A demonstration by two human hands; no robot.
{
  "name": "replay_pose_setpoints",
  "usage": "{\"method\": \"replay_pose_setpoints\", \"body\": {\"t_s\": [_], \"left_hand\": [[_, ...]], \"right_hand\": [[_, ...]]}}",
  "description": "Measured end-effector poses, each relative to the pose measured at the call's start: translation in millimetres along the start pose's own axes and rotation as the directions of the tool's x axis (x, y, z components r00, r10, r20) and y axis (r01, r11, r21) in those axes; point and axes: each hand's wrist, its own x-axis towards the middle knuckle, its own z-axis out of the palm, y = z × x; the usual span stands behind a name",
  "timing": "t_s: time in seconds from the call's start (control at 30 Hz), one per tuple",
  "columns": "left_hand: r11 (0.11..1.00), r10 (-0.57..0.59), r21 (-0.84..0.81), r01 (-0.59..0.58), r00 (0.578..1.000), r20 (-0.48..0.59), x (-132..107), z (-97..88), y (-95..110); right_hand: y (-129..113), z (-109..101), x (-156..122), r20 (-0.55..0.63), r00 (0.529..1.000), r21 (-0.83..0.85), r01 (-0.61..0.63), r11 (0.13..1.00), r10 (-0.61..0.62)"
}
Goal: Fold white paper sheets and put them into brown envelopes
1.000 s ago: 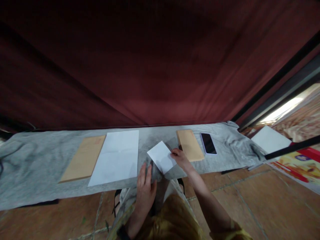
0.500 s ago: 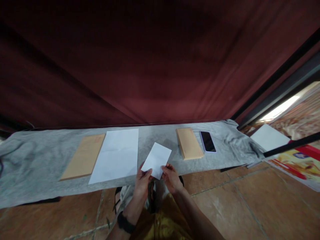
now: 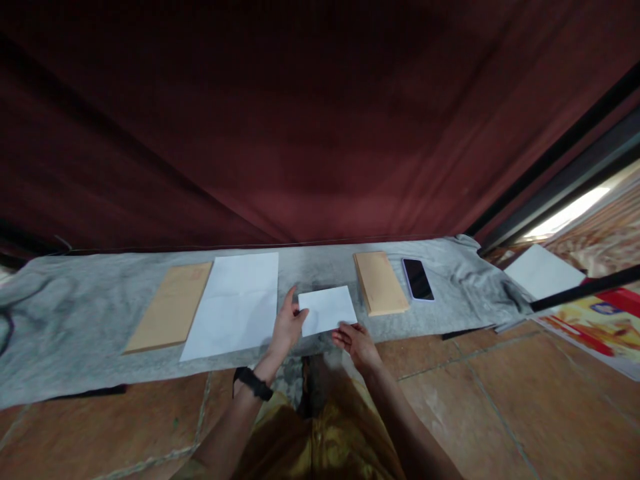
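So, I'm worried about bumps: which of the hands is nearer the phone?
Right: the right hand is apart from the phone, to its near left; the left hand is farther left.

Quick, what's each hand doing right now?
Left hand: thumb on the small paper at its left edge; firm grip or not, can't tell.
Right hand: closed, holding the small paper's near right corner.

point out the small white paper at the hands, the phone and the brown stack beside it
Small white paper (image 3: 329,309): head view, middle of its upper face.
Phone (image 3: 419,279): head view, middle of its dark screen.
Brown stack (image 3: 383,283): head view, middle of its top face.
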Motion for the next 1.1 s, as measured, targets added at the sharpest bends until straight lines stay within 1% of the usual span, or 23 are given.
{"method": "replay_pose_setpoints", "body": {"t_s": [0.07,0.1,0.13,0.17,0.23,0.3,0.33,0.4,0.47,0.63,0.7,0.77,0.83,0.87,0.9,0.93,0.97,1.0,1.03,1.07,1.1], "left_hand": [[0.992,0.067,0.105,-0.064,0.998,-0.022,5.7,4.2,2.8],[0.977,0.120,0.180,-0.112,0.992,-0.034,4.6,5.6,3.9],[0.949,0.193,0.263,-0.176,0.981,-0.037,0.5,6.8,4.3],[0.906,0.267,0.344,-0.248,0.964,-0.010,-6.7,7.8,3.9],[0.796,0.381,0.458,-0.395,0.916,0.127,-28.0,9.9,0.1],[0.692,0.426,0.515,-0.507,0.862,0.275,-53.2,12.5,-6.8],[0.643,0.427,0.545,-0.538,0.842,0.329,-64.9,13.9,-10.7],[0.560,0.402,0.614,-0.556,0.831,0.386,-82.9,16.4,-17.9],[0.486,0.376,0.677,-0.553,0.831,0.409,-92.4,17.9,-22.5],[0.341,0.355,0.751,-0.565,0.817,0.454,-94.8,18.6,-23.9],[0.306,0.348,0.766,-0.565,0.815,0.462,-95.2,19.0,-23.6],[0.291,0.342,0.779,-0.556,0.820,0.458,-96.7,19.4,-23.7],[0.287,0.338,0.785,-0.549,0.825,0.453,-98.3,19.7,-24.0],[0.286,0.338,0.785,-0.549,0.825,0.454,-98.9,19.8,-24.1],[0.286,0.339,0.784,-0.551,0.823,0.455,-99.4,20.0,-24.2],[0.284,0.341,0.783,-0.553,0.822,0.457,-99.6,20.4,-24.2],[0.281,0.344,0.784,-0.554,0.821,0.456,-99.8,20.9,-24.4],[0.275,0.347,0.786,-0.553,0.820,0.456,-99.9,21.6,-24.6],[0.267,0.349,0.789,-0.554,0.818,0.456,-100.1,22.5,-25.0],[0.255,0.350,0.792,-0.554,0.817,0.459,-100.5,23.4,-25.6],[0.242,0.350,0.797,-0.553,0.816,0.459,-101.0,24.3,-26.4]], "right_hand": [[3.0,0.9,1.2,-0.012,1.000,0.030,0.015,0.999,-0.015],[4.2,1.6,1.9,-0.017,1.000,0.044,0.022,0.999,-0.022],[5.2,2.2,2.7,-0.021,0.999,0.056,0.028,0.998,-0.027],[6.0,2.9,3.6,-0.023,0.999,0.066,0.032,0.997,-0.030],[7.1,4.0,5.5,-0.024,0.999,0.078,0.033,0.996,-0.031],[7.7,4.5,7.6,-0.021,1.000,0.072,0.023,0.997,-0.022],[7.8,4.5,8.7,-0.018,1.000,0.064,0.016,0.998,-0.015],[7.6,3.9,10.5,-0.012,1.000,0.041,0.001,0.999,0.000],[6.7,2.9,11.4,-0.005,1.000,0.020,-0.012,1.000,0.013],[-0.1,-3.0,9.5,0.044,0.999,-0.021,-0.012,1.000,0.013],[-4.3,-8.6,7.7,0.054,0.998,-0.086,0.020,0.996,-0.015],[-8.0,-16.8,5.2,0.053,0.998,-0.190,0.052,0.980,-0.042],[-10.1,-26.3,1.0,0.016,0.998,-0.282,0.067,0.957,-0.066],[-10.2,-30.5,-1.8,-0.007,0.994,-0.340,0.104,0.935,-0.113],[-9.6,-34.0,-5.0,-0.014,0.981,-0.421,0.172,0.891,-0.196],[-8.1,-36.1,-8.6,0.012,0.952,-0.527,0.266,0.807,-0.306],[-6.0,-36.6,-12.2,0.085,0.904,-0.636,0.372,0.675,-0.418],[-3.1,-35.5,-15.6,0.202,0.841,-0.723,0.473,0.503,-0.501],[0.4,-32.7,-18.7,0.338,0.773,-0.770,0.555,0.315,-0.536],[4.4,-28.8,-21.1,0.465,0.714,-0.777,0.612,0.146,-0.523],[8.7,-24.2,-22.8,0.572,0.662,-0.758,0.652,-0.004,-0.485]]}}
